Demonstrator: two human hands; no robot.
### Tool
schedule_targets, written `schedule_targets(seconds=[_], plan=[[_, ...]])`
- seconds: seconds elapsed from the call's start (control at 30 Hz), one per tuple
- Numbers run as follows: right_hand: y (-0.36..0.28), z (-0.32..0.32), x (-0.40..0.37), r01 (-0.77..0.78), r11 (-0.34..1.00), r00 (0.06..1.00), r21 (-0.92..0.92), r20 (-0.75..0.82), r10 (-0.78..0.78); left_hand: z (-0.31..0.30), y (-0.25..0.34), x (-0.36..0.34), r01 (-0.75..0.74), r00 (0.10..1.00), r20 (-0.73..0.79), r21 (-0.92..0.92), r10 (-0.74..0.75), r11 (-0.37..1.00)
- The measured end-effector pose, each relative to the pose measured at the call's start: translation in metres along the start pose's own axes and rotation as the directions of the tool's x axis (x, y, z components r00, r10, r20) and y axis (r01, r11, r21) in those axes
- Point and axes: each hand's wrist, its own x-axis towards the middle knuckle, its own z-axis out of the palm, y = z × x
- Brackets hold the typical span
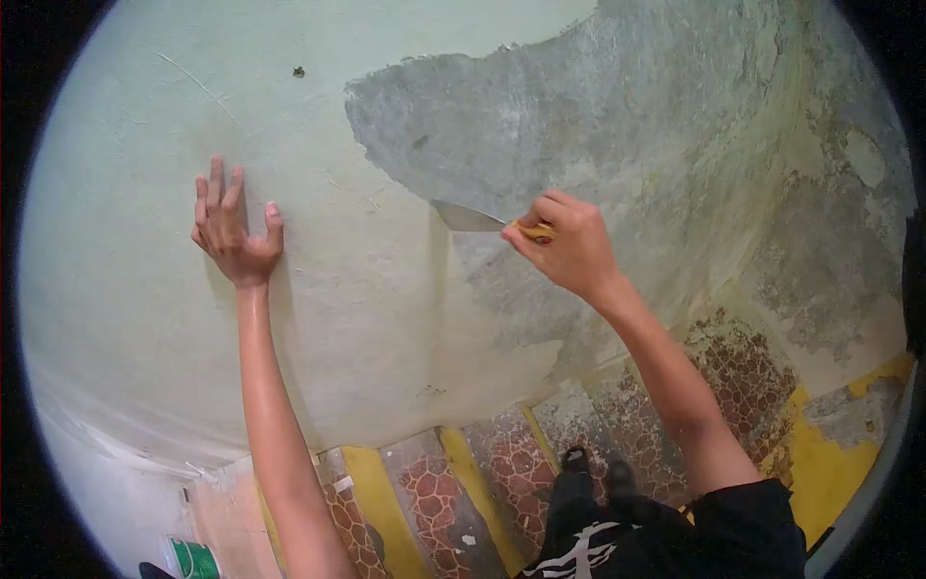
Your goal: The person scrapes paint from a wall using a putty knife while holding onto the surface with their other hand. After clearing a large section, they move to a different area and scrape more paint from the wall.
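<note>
My right hand (569, 239) is closed round the yellow handle of a putty knife (467, 217). Its wide metal blade lies against the wall (357, 289), at the lower edge of a bare grey patch (502, 116) where the pale green paint is gone. My left hand (236, 227) rests on the painted wall to the left, fingers spread, holding nothing. Part of the knife handle is hidden inside my right fist.
Below the wall run tiled steps (424, 482) with yellow edges, strewn with flakes toward the right. My feet (593, 468) stand on them. A green and white bucket (196, 558) sits at the lower left. A small hole (298, 71) marks the upper wall.
</note>
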Motion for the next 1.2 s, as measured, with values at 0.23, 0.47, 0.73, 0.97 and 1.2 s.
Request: schedule_targets(seconds=[0.23,0.47,0.73,0.97,1.2], plan=[[0.014,-0.001,0.002,-0.035,0.999,0.999,0.018,0.01,0.035,0.0,0.0,0.005,0.007,1.0,-0.03,0.016,-0.006,1.0],[0.014,0.0,-0.008,0.008,1.0,1.0,-0.005,-0.005,-0.008,0.004,0.0,0.002,0.003,0.999,-0.044,0.002,-0.003,1.0],[0.013,0.001,-0.008,0.003,1.0,1.0,-0.022,0.01,-0.003,0.003,-0.002,0.007,-0.022,0.998,-0.054,-0.009,0.022,1.0],[0.035,-0.002,-0.046,0.006,0.999,0.998,-0.035,0.063,-0.004,-0.001,-0.001,0.007,-0.102,0.993,-0.062,-0.003,0.102,0.995],[0.082,-0.007,-0.139,-0.432,0.901,0.895,0.04,0.139,0.424,0.0,-0.005,0.011,-0.174,0.982,-0.075,-0.025,0.172,0.984]])
